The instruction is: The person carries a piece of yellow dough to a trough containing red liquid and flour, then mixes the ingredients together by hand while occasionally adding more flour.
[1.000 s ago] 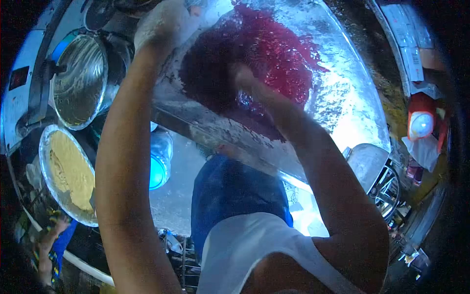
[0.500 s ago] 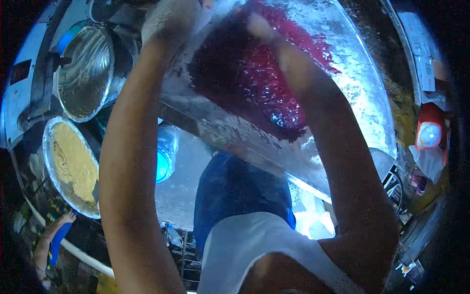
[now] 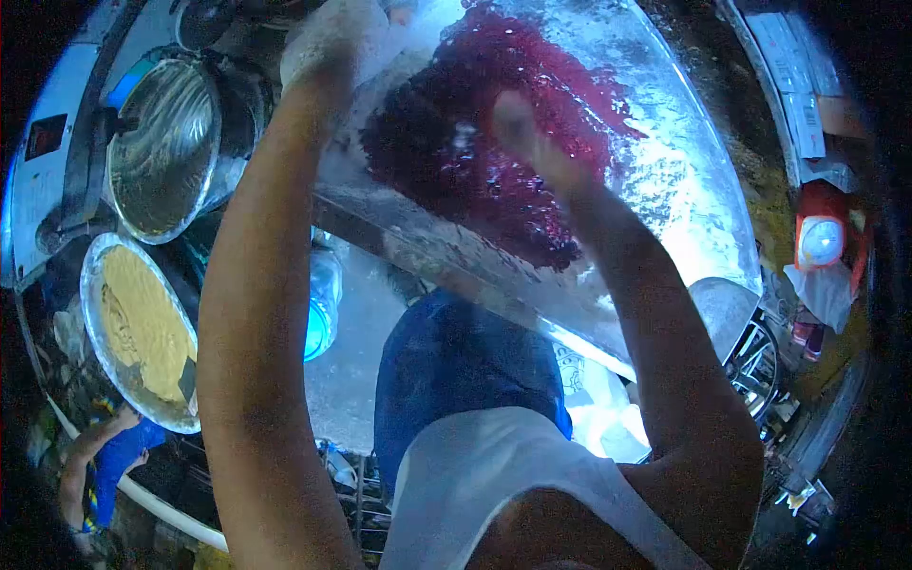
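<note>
A dark red, glossy, wet mass (image 3: pixel 446 180) spreads over a pale table top (image 3: pixel 684 180), with thin red smears at its far right edge. Blurred by motion, my right hand (image 3: pixel 532 142) is over the red mass; its fingers cannot be made out. At the top edge of the view is my left hand (image 3: pixel 328 47), coated in something white and powdery. It is next to a whitish patch of material (image 3: pixel 408 47) beside the red mass. The left fingers are mostly hidden, so whether they hold anything does not show.
To the left stand a large metal pot (image 3: pixel 161 152) and a round basin (image 3: pixel 90 313) of tan, grainy material. A clear jar with a blue lid (image 3: pixel 321 328) is below the table edge. Another person's arm (image 3: pixel 90 465) shows at lower left. A red-and-white object (image 3: pixel 822 237) lies right.
My right hand has moved slightly down across the red mass, whose outline looks changed. My left hand has barely moved. The other person's arm at lower left has shifted.
</note>
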`<state>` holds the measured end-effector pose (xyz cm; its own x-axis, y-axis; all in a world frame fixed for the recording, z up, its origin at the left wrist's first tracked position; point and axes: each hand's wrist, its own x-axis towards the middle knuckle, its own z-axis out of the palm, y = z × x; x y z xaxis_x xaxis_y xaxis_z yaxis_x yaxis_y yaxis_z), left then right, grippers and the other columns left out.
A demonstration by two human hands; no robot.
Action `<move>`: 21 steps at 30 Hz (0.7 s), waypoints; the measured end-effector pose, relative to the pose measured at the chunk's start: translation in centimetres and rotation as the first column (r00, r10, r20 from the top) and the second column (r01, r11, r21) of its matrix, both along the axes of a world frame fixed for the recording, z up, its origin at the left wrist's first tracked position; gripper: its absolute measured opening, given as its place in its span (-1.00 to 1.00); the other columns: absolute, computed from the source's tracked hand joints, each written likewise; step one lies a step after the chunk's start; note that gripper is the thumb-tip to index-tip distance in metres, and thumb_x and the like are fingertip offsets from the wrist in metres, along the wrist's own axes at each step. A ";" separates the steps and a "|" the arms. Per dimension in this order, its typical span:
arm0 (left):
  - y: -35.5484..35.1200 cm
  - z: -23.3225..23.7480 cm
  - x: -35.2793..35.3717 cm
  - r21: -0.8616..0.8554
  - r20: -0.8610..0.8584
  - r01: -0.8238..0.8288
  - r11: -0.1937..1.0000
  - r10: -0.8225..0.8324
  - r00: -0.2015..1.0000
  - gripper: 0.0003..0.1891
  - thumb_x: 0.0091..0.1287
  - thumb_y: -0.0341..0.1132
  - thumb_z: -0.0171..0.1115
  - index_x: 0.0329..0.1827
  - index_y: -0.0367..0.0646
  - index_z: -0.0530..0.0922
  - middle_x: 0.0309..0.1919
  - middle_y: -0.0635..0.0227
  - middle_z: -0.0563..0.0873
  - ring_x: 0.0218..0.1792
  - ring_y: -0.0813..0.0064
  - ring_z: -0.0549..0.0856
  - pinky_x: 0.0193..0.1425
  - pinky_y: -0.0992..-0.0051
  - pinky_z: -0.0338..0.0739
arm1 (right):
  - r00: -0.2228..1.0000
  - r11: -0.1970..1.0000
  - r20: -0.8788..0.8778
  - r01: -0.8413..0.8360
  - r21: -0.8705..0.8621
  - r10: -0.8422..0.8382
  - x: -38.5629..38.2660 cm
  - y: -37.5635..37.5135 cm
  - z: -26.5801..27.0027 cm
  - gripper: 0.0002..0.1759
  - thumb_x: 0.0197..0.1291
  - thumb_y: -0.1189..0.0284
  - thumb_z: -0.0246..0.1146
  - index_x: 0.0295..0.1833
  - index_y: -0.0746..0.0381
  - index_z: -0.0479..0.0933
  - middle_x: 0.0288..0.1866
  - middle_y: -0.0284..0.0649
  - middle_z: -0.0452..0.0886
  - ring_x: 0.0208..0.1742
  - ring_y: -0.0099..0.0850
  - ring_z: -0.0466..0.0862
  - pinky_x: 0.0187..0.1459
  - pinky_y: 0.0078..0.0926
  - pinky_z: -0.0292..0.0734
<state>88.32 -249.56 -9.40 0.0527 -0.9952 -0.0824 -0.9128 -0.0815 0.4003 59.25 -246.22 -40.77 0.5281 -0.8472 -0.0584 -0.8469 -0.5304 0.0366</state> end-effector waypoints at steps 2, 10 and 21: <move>-0.7 -2.0 0.6 0.022 -0.034 -0.010 1.000 0.011 0.999 -0.56 0.50 0.00 0.07 0.07 -0.24 0.55 -0.09 -0.12 0.77 0.01 -0.16 0.75 0.11 0.02 0.62 | 0.980 0.970 0.021 0.191 0.152 -0.196 1.3 -5.9 6.1 -0.81 0.24 0.40 0.22 -0.33 0.12 0.75 -0.33 -0.16 0.73 -0.36 -0.24 0.71 -0.24 -0.25 0.64; 0.6 0.9 -0.4 -0.066 -0.002 0.024 0.998 -0.024 1.000 -0.59 0.50 0.01 0.07 -0.08 -0.24 0.54 -0.16 -0.15 0.77 -0.06 -0.16 0.78 0.05 -0.03 0.63 | 0.990 0.989 0.045 0.130 0.076 -0.134 13.1 -2.7 -1.7 -0.76 0.37 0.34 0.16 -0.13 0.20 0.70 -0.19 -0.12 0.75 -0.21 -0.27 0.74 -0.08 -0.38 0.68; -0.5 -1.0 0.7 -0.013 0.073 0.092 0.996 -0.091 0.993 -0.48 0.47 0.06 0.15 0.21 -0.22 0.45 0.08 -0.20 0.72 0.17 -0.22 0.68 0.24 -0.05 0.57 | 0.983 0.976 -0.102 0.169 0.139 -0.156 -4.8 14.2 -3.1 -0.70 0.45 0.32 0.09 0.10 0.21 0.63 -0.15 -0.14 0.70 -0.22 -0.32 0.67 -0.16 -0.35 0.62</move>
<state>89.03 -250.09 -10.36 -0.0334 -0.9973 -0.0649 -0.9426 0.0099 0.3338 54.50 -232.07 -43.88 0.3710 -0.8999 -0.2294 -0.9190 -0.3912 0.0485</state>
